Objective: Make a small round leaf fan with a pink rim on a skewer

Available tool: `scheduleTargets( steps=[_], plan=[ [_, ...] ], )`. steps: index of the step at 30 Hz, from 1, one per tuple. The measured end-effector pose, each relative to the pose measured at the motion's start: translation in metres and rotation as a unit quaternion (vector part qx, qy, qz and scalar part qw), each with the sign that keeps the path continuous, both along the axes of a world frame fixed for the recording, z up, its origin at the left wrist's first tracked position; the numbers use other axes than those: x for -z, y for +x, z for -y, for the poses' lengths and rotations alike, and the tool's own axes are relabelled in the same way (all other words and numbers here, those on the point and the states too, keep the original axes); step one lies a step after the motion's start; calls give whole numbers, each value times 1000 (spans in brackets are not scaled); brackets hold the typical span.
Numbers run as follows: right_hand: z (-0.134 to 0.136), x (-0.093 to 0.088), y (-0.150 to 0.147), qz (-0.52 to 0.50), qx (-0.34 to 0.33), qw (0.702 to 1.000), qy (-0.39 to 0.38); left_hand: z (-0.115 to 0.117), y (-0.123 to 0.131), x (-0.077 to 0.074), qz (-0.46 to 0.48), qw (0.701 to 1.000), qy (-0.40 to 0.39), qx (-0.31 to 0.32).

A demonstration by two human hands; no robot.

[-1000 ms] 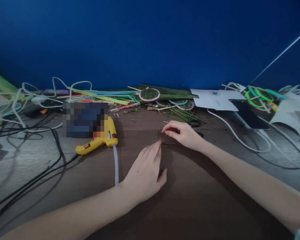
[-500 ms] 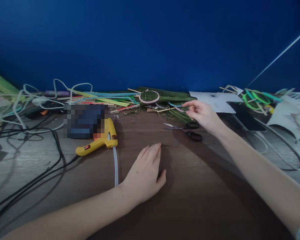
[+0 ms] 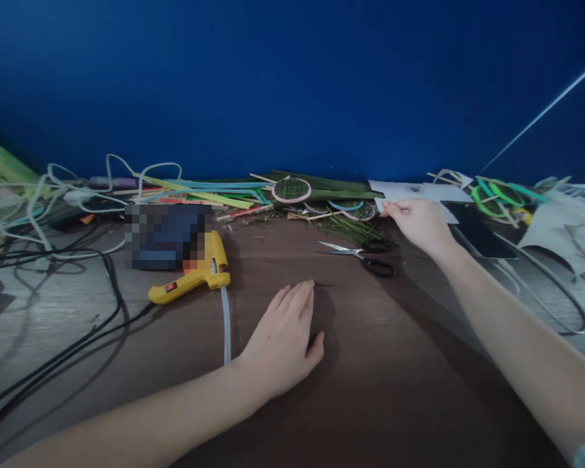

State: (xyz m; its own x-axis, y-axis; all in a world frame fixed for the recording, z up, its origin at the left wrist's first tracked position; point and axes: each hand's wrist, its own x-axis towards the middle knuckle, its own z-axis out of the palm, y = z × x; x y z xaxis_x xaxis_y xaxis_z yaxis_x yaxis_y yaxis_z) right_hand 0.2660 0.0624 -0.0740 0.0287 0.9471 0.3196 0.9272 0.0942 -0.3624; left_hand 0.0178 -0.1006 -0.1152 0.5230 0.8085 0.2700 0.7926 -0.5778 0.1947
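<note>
My left hand (image 3: 283,338) lies on the brown table (image 3: 370,403), fingers stretched out and thumb apart, holding nothing. A thin dark sliver (image 3: 324,284) is just by its fingertips. My right hand (image 3: 422,224) is closed at the back right, thumb and forefinger pinching the near left edge of a white sheet of paper (image 3: 394,189). The hand hides part of the sheet. Left of that hand are two leaf-filled rings with pale pink rims: one ring (image 3: 291,190) in full view, another ring (image 3: 363,213) partly covered. Black-handled scissors (image 3: 353,251) rest slightly open between my hands.
A yellow glue gun (image 3: 190,283) with a clear glue stick (image 3: 225,325) lies at left, beside a dark, partly blurred box (image 3: 173,237). Black cables (image 3: 114,292) run along the left. Coloured pipe cleaners (image 3: 199,190), green leaves (image 3: 341,185) and a phone (image 3: 485,231) line the blue wall.
My right hand has moved right, from the partly covered pink-rimmed ring and its blue strip to the white paper, and now pinches its edge. My left hand stays put.
</note>
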Motion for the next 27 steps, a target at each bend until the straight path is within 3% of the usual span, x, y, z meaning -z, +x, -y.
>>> scheduleTargets(
  steps=[3,8,13,17,21,27],
  plan=[
    [-1,1,3,16,35,999,-1,0,0,1,-1,1000,-1,-1],
    [-2,2,4,59,-35,997,25,0,0,1,-12,1000,1,-2],
    [-2,6,1,50,14,998,36,0,1,0,-7,1000,1,-1],
    [-5,12,4,77,-35,993,87,0,1,0,-10,1000,-4,-3],
    [-8,16,8,94,-121,985,72,0,1,0,-12,1000,-3,-4],
    [-9,20,6,115,-120,986,24,1,1,1,-10,1000,-6,-7]
  ],
)
